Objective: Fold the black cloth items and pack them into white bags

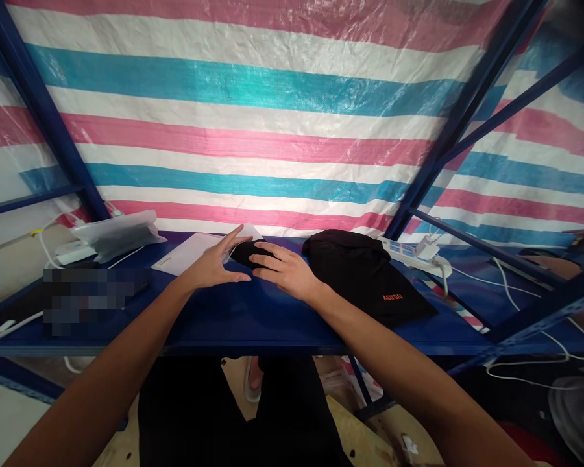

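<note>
A small black bundle, perhaps folded cloth, lies at the middle of the blue shelf; its exact kind does not show. My right hand rests over its right side with the fingers bent around it. On the other side is my left hand, thumb and fingers spread wide apart, the fingertips close to the bundle's left end. Whether they touch it I cannot tell. Behind my left hand, white paper or flat packaging lies on the shelf. To the right of my right hand is a folded black garment with orange lettering.
The blue metal shelf has upright posts at both sides and a striped plastic sheet behind. A white power strip with cables lies at right. At left are a plastic-wrapped item, cables and a blurred dark object.
</note>
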`<state>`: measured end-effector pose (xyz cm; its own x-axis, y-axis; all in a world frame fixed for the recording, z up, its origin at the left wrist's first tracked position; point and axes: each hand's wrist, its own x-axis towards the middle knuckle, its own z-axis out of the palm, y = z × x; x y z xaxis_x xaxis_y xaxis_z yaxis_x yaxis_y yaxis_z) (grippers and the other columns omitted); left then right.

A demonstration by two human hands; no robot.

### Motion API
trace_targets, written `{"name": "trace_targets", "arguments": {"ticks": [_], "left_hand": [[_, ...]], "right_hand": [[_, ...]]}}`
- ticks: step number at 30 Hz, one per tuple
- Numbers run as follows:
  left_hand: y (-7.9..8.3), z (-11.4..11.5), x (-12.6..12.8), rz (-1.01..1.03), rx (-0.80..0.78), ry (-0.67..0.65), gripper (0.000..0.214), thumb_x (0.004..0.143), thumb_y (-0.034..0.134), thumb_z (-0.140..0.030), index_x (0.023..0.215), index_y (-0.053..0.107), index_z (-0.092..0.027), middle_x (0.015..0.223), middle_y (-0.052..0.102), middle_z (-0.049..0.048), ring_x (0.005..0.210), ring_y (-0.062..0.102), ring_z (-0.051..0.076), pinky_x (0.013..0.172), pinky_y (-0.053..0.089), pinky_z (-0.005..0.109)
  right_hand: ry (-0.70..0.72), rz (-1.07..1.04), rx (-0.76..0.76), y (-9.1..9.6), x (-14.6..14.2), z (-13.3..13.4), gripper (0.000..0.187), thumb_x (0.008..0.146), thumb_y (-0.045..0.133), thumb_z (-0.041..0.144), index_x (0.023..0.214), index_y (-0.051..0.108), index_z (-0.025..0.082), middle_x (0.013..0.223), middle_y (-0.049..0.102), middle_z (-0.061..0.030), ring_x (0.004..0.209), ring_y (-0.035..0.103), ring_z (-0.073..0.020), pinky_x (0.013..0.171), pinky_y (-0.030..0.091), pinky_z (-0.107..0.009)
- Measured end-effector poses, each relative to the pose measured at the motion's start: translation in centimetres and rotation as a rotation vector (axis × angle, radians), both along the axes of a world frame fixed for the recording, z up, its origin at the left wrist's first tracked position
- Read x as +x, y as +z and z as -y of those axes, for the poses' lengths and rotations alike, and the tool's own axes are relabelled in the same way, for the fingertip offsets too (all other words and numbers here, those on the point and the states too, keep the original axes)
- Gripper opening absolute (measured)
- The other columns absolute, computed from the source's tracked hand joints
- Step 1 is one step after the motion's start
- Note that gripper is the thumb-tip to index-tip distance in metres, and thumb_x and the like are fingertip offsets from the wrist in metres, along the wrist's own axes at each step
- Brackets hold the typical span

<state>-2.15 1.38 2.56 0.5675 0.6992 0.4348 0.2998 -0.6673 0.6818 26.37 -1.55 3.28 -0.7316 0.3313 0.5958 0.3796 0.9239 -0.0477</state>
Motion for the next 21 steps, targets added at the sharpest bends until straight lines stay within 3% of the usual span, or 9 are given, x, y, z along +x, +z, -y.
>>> {"name": "trace_targets", "arguments": {"ticks": [5, 8, 10, 13, 17, 21], "left_hand": [[0.2, 0.4, 0.4, 0.049, -0.04, 0.019, 0.111, 0.078, 0.094, -0.055, 0.17, 0.035, -0.037, 0.17, 0.051, 0.0154, 0.158, 0.049, 0.035, 0.128, 0.045, 0.057], [0.5, 0.3, -0.2, -0.027, 0.008, 0.097, 0.104, 0.076, 0.094, -0.059, 0.165, 0.047, -0.033, 0.167, 0.055, 0.0137, 0.156, 0.052, 0.037, 0.13, 0.043, 0.057], [0.4, 0.0, -0.7, -0.146, 0.065, 0.158, 0.106, 0.076, 0.093, -0.062, 0.167, 0.047, -0.031, 0.171, 0.051, 0.0129, 0.159, 0.048, 0.039, 0.132, 0.039, 0.057], [-0.4, -0.6, -1.1, -0.269, 0.116, 0.16, 0.098, 0.091, 0.079, -0.055, 0.175, 0.035, -0.03, 0.177, 0.042, 0.0116, 0.161, 0.045, 0.038, 0.132, 0.038, 0.055], [-1.2, -0.9, -0.5, -0.225, 0.129, 0.113, 0.087, 0.102, 0.056, -0.037, 0.18, 0.017, -0.027, 0.178, 0.038, 0.0143, 0.158, 0.05, 0.034, 0.127, 0.046, 0.052], [-0.7, -0.8, -0.3, -0.097, 0.217, 0.199, 0.068, 0.106, 0.053, -0.04, 0.17, 0.041, -0.022, 0.166, 0.058, 0.0142, 0.149, 0.061, 0.03, 0.125, 0.049, 0.046]], "right_hand": [[0.032, 0.003, -0.046, 0.3, 0.5, 0.0, 0.038, 0.11, 0.051, 0.015, 0.128, 0.08, 0.031, 0.153, 0.07, -0.0032, 0.165, 0.039, -0.0251, 0.134, 0.041, -0.054], [-0.004, -0.001, -0.033, 0.7, 1.1, -0.2, 0.044, 0.106, 0.05, 0.007, 0.129, 0.08, 0.03, 0.155, 0.069, -0.0035, 0.165, 0.039, -0.0275, 0.133, 0.042, -0.056], [-0.02, -0.005, -0.036, 0.8, 1.4, -0.2, 0.04, 0.107, 0.054, 0.009, 0.127, 0.081, 0.03, 0.154, 0.069, -0.0041, 0.163, 0.043, -0.0306, 0.13, 0.044, -0.059], [-0.033, 0.046, -0.006, 0.8, 1.4, -0.4, 0.032, 0.112, 0.056, 0.014, 0.121, 0.081, 0.032, 0.152, 0.071, -0.0035, 0.161, 0.046, -0.031, 0.124, 0.047, -0.057], [-0.046, 0.165, 0.101, 0.5, 0.9, -0.4, 0.032, 0.114, 0.054, 0.015, 0.116, 0.081, 0.031, 0.149, 0.073, -0.0026, 0.162, 0.045, -0.028, 0.119, 0.049, -0.051], [-0.11, 0.174, 0.177, 0.6, 0.6, -0.3, 0.031, 0.114, 0.055, 0.016, 0.116, 0.083, 0.029, 0.148, 0.074, -0.0032, 0.16, 0.048, -0.0294, 0.115, 0.05, -0.051]]}}
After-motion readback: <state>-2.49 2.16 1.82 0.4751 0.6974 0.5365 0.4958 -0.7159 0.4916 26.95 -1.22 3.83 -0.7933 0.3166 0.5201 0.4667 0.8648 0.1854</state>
